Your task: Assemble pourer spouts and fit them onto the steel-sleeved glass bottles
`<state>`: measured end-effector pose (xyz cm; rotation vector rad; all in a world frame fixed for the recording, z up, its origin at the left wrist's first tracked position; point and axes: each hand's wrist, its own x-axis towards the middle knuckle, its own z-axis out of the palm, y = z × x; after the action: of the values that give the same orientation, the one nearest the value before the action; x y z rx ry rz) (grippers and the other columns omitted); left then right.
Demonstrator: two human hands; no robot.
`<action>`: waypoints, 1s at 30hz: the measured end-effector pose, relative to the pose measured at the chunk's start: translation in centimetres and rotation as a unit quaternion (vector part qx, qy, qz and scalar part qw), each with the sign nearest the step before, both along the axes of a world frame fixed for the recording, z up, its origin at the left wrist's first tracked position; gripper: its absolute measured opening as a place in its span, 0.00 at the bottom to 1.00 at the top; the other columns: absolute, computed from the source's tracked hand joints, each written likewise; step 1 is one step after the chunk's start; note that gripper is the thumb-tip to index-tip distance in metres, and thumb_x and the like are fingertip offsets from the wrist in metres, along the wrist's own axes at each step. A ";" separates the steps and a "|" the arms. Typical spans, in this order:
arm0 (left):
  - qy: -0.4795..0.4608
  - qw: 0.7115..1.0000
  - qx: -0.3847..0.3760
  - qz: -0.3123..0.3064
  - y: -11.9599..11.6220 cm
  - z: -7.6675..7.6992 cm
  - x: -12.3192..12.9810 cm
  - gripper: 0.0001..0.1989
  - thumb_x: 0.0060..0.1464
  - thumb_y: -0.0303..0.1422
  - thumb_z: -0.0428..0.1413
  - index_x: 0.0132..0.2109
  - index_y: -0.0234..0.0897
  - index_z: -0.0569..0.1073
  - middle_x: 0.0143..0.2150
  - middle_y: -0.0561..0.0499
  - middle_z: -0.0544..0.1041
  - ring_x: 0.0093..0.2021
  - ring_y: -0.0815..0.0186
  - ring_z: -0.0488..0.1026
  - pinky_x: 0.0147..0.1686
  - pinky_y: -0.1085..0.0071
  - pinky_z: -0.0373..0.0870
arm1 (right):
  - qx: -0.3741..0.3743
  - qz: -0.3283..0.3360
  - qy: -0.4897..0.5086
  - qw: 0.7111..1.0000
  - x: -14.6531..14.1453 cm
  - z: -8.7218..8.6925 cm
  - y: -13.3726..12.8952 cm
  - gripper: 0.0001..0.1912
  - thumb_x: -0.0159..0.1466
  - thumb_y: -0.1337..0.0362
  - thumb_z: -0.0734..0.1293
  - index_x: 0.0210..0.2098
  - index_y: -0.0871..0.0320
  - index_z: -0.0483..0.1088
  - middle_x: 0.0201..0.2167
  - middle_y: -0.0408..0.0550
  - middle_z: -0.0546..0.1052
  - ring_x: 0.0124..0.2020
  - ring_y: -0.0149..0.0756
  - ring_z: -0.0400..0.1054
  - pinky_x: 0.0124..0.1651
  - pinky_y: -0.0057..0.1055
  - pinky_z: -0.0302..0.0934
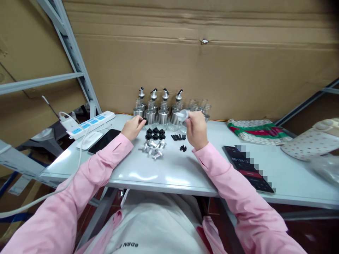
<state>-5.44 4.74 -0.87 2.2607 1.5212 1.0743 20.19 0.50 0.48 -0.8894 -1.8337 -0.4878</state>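
My left hand (132, 127) pinches a small black stopper (144, 121) in front of the steel-clad glass bottles (150, 114). My right hand (197, 128) is closed round a small translucent cup (182, 115), tilted with its mouth to the left; what is inside it I cannot make out. Between my hands several black stoppers (155, 133) stand in rows. Nearer to me lies a pile of silvery pour spouts (154, 148). To their right are a row of short black levers (178, 137) and a cluster of tiny black parts (183, 148).
Several bottles at the back carry pourers (165, 94); others have bare glass necks. A power strip (91, 123), a white box (90, 140) and a dark phone (105, 140) lie left. On the right are another phone (247, 167), a patterned cloth (258, 131) and a dotted roll (309, 141).
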 end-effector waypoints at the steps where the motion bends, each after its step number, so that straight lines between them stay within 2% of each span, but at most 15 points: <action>1: 0.071 0.997 0.020 0.006 0.3 -0.5 -0.2 0.09 0.56 0.36 0.48 0.37 0.35 0.66 0.34 0.50 0.68 0.31 0.68 0.65 0.37 0.68 0.61 | -0.006 0.006 -0.035 0.999 -0.4 -0.1 0.2 0.13 0.66 0.62 0.50 0.42 0.57 0.63 0.32 0.51 0.69 0.35 0.40 0.60 0.38 0.36 0.52; 4: 0.221 0.975 0.025 -0.009 1.2 -2.2 -0.5 0.11 0.54 0.31 0.49 0.44 0.35 0.69 0.44 0.45 0.68 0.37 0.64 0.68 0.43 0.62 0.60 | -0.024 0.035 -0.133 0.990 -1.4 -0.6 0.2 0.12 0.66 0.65 0.51 0.41 0.58 0.64 0.32 0.52 0.70 0.35 0.39 0.60 0.38 0.36 0.52; 7: 0.278 0.959 0.014 -0.045 2.2 -3.7 -1.0 0.13 0.52 0.26 0.49 0.44 0.38 0.72 0.44 0.47 0.69 0.41 0.62 0.68 0.45 0.63 0.61 | -0.037 0.055 -0.141 0.988 -1.5 -1.0 -0.2 0.12 0.66 0.65 0.51 0.41 0.59 0.64 0.31 0.52 0.70 0.34 0.39 0.59 0.37 0.35 0.52; 10: 0.245 0.966 -0.001 -0.086 3.2 -4.6 -1.3 0.17 0.50 0.23 0.46 0.45 0.39 0.71 0.45 0.47 0.69 0.41 0.64 0.68 0.45 0.67 0.64 | -0.047 0.049 -0.115 0.991 -1.0 -1.2 -0.3 0.13 0.66 0.64 0.51 0.41 0.59 0.64 0.31 0.52 0.69 0.33 0.39 0.58 0.36 0.35 0.52; 14: 0.215 0.972 0.009 -0.093 3.4 -5.1 -1.3 0.15 0.51 0.24 0.45 0.45 0.35 0.70 0.45 0.46 0.69 0.43 0.63 0.68 0.46 0.67 0.65 | -0.055 0.036 -0.121 0.991 -0.5 -1.6 0.1 0.13 0.66 0.64 0.51 0.41 0.59 0.64 0.29 0.51 0.69 0.32 0.39 0.59 0.35 0.34 0.52; 18: 0.210 0.973 0.012 -0.089 2.8 -5.1 -0.9 0.16 0.52 0.23 0.43 0.44 0.34 0.69 0.47 0.44 0.69 0.45 0.63 0.68 0.47 0.66 0.65 | -0.074 0.038 -0.111 0.990 -0.5 -1.8 0.2 0.12 0.66 0.63 0.53 0.41 0.61 0.65 0.29 0.51 0.71 0.31 0.37 0.60 0.35 0.33 0.52; 22: 0.215 0.973 0.052 -0.070 1.4 -4.8 -0.3 0.18 0.54 0.27 0.42 0.50 0.34 0.67 0.53 0.42 0.65 0.51 0.58 0.64 0.50 0.59 0.61 | -0.126 0.080 -0.119 0.982 -1.4 -2.2 -0.4 0.12 0.64 0.60 0.58 0.38 0.59 0.69 0.30 0.50 0.72 0.33 0.36 0.61 0.36 0.33 0.52; 24: 0.180 0.974 0.082 -0.110 0.4 -4.6 -0.2 0.20 0.56 0.29 0.39 0.53 0.34 0.64 0.53 0.42 0.64 0.53 0.58 0.61 0.52 0.58 0.59 | -0.157 0.079 -0.128 0.976 -2.2 -2.7 -0.7 0.12 0.63 0.59 0.59 0.37 0.58 0.71 0.29 0.49 0.72 0.34 0.36 0.61 0.36 0.33 0.52; 27: 0.110 0.958 0.113 -0.238 -0.9 -4.1 0.0 0.23 0.59 0.38 0.36 0.56 0.33 0.61 0.54 0.41 0.64 0.55 0.58 0.60 0.55 0.59 0.55 | -0.210 0.068 -0.131 0.967 -3.4 -3.7 -0.8 0.12 0.63 0.60 0.60 0.37 0.59 0.72 0.28 0.48 0.72 0.32 0.36 0.61 0.37 0.33 0.52; 30: 0.067 0.934 0.111 -0.332 -1.5 -4.0 0.4 0.33 0.55 0.50 0.41 0.59 0.31 0.55 0.56 0.36 0.61 0.57 0.54 0.59 0.57 0.57 0.55 | -0.249 0.055 -0.122 0.959 -4.0 -4.5 -0.5 0.11 0.63 0.62 0.61 0.38 0.60 0.72 0.27 0.48 0.72 0.32 0.35 0.61 0.37 0.32 0.53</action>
<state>-5.02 3.20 -4.88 2.7337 0.5752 0.9211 16.22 -0.03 -4.00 -1.0863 -2.2723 -0.0580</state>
